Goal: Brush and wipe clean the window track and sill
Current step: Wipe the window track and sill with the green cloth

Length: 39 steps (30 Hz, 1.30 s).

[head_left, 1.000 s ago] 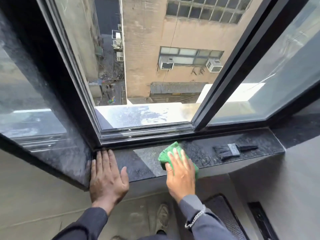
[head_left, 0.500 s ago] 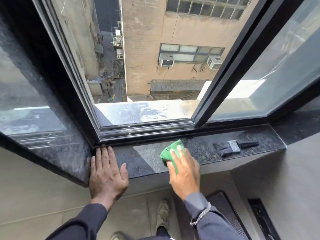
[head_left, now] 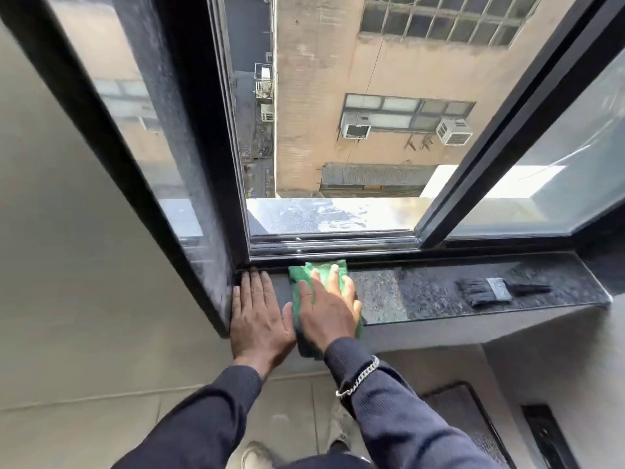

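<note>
1. your right hand lies flat, fingers spread, pressing the green cloth onto the granite sill beside the window track.
2. your left hand is braced flat, empty, in the sill's corner.
3. a wide sweep could knock the paintbrush off the edge.
4. lean too hard and grit may scratch the stone.
</note>
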Tool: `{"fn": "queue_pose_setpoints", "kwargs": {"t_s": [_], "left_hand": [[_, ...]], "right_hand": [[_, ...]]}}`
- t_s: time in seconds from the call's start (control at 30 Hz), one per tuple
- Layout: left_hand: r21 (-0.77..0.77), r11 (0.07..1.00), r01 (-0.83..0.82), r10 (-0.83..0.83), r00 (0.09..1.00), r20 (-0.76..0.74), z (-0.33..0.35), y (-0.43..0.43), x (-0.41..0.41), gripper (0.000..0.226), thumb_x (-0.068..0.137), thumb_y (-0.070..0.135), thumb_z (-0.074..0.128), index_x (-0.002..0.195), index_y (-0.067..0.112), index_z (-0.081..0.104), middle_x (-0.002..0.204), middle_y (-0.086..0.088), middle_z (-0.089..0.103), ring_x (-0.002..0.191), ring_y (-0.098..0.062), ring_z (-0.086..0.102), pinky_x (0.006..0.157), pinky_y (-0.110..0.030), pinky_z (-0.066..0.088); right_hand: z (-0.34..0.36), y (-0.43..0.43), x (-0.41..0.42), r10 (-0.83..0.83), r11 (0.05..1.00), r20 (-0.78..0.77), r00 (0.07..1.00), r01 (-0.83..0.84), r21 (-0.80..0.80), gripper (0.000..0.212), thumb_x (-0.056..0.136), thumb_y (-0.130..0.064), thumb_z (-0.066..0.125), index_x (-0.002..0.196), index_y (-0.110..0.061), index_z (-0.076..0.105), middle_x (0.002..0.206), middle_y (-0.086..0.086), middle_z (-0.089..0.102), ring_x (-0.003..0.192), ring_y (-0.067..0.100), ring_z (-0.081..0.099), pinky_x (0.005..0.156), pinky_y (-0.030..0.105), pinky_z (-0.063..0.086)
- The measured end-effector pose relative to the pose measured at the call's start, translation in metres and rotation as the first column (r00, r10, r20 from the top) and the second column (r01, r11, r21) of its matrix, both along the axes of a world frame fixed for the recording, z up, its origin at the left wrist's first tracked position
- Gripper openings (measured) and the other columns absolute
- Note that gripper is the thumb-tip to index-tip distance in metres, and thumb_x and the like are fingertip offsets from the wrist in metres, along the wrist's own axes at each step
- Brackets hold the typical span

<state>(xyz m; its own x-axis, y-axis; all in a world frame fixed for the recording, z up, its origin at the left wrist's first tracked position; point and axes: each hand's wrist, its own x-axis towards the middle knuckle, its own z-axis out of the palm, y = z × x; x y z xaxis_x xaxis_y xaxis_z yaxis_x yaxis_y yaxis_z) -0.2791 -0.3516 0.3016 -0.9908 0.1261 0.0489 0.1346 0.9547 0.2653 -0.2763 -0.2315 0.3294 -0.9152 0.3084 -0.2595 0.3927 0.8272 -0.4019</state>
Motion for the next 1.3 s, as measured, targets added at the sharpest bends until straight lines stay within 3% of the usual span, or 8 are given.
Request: {"fn": "queue_pose_setpoints", "kwargs": {"t_s": [0.17,0.23,0.37,0.47,0.57,0.67,0.87,1.3], "left_hand": [[0.302,0.949,-0.086,0.088,0.996,0.005,0.009,0.002,-0.003,0.071,0.092,0.040,0.019,0.152,0.002,0.024,0.162,-0.017,0.024,0.152,-0.028,0.016,0.125,-0.044,0.007],[0.355,0.935,-0.002,0.023,0.998,-0.056,0.014,0.011,0.002,0.070,0.093,0.039,0.023,0.153,0.005,0.020,0.164,-0.014,0.016,0.153,-0.028,0.008,0.125,-0.046,0.004],[0.140,0.933,0.332,-0.323,0.943,-0.083,0.019,0.065,0.018,0.069,0.092,0.047,0.033,0.155,0.019,0.021,0.166,-0.008,0.015,0.153,-0.032,-0.003,0.120,-0.063,0.001],[-0.106,0.932,0.346,-0.338,0.937,0.091,0.016,0.089,0.014,0.074,0.091,0.065,0.016,0.155,0.030,0.010,0.167,-0.001,0.007,0.153,-0.033,-0.009,0.113,-0.068,-0.017],[-0.171,0.946,0.275,-0.257,0.959,0.120,0.010,0.077,0.009,0.073,0.089,0.068,0.014,0.154,0.035,0.015,0.167,0.004,0.010,0.153,-0.032,-0.005,0.107,-0.075,-0.018],[-0.131,0.987,0.096,-0.086,0.993,0.080,0.006,0.041,0.015,0.066,0.088,0.063,0.029,0.149,0.036,0.032,0.164,0.005,0.024,0.152,-0.032,0.013,0.108,-0.077,-0.004],[-0.121,0.989,-0.080,0.086,0.995,0.050,0.001,0.013,0.011,0.071,0.084,0.055,0.041,0.150,0.032,0.032,0.163,-0.001,0.027,0.151,-0.030,0.021,0.117,-0.060,0.019],[-0.098,0.983,-0.157,0.159,0.987,0.018,-0.011,0.024,0.050,0.071,0.091,0.050,0.036,0.155,0.030,0.015,0.167,0.000,0.011,0.154,-0.027,0.003,0.122,-0.058,0.004]], "right_hand": [[0.021,0.047,0.001,-0.042,0.959,-0.115,0.992,0.007,-0.284,0.042,0.098,-0.022,0.035,0.136,-0.019,0.054,0.152,0.008,0.043,0.140,0.024,0.035,0.119,0.042,0.023],[0.018,0.079,0.009,-0.029,0.986,-0.192,0.981,-0.003,-0.164,0.047,0.094,-0.011,0.042,0.140,-0.014,0.051,0.153,0.007,0.042,0.142,0.020,0.033,0.120,0.038,0.021],[-0.006,0.109,0.022,0.241,0.962,-0.153,0.958,-0.216,0.165,0.050,0.097,-0.012,0.042,0.146,-0.008,0.040,0.157,0.011,0.034,0.149,0.025,0.023,0.121,0.042,0.018],[-0.019,0.118,0.026,0.333,0.927,-0.239,0.912,-0.271,0.258,0.048,0.096,-0.013,0.041,0.143,-0.001,0.044,0.152,0.017,0.041,0.145,0.032,0.032,0.116,0.050,0.030],[-0.023,0.121,0.023,0.333,0.923,-0.277,0.901,-0.251,0.293,0.052,0.096,-0.022,0.031,0.140,-0.001,0.047,0.149,0.018,0.046,0.141,0.033,0.038,0.112,0.052,0.036],[-0.030,0.121,0.025,0.341,0.917,-0.261,0.903,-0.260,0.301,0.056,0.097,-0.027,0.024,0.144,-0.003,0.043,0.152,0.015,0.042,0.144,0.030,0.034,0.116,0.049,0.030],[-0.033,0.121,0.024,0.349,0.907,-0.222,0.910,-0.270,0.322,0.058,0.096,-0.028,0.021,0.146,-0.006,0.039,0.154,0.012,0.039,0.146,0.027,0.031,0.119,0.046,0.025],[-0.042,0.124,0.024,0.346,0.915,-0.260,0.901,-0.264,0.304,0.056,0.097,-0.027,0.025,0.145,-0.004,0.040,0.153,0.014,0.041,0.144,0.030,0.034,0.118,0.046,0.025]]}}
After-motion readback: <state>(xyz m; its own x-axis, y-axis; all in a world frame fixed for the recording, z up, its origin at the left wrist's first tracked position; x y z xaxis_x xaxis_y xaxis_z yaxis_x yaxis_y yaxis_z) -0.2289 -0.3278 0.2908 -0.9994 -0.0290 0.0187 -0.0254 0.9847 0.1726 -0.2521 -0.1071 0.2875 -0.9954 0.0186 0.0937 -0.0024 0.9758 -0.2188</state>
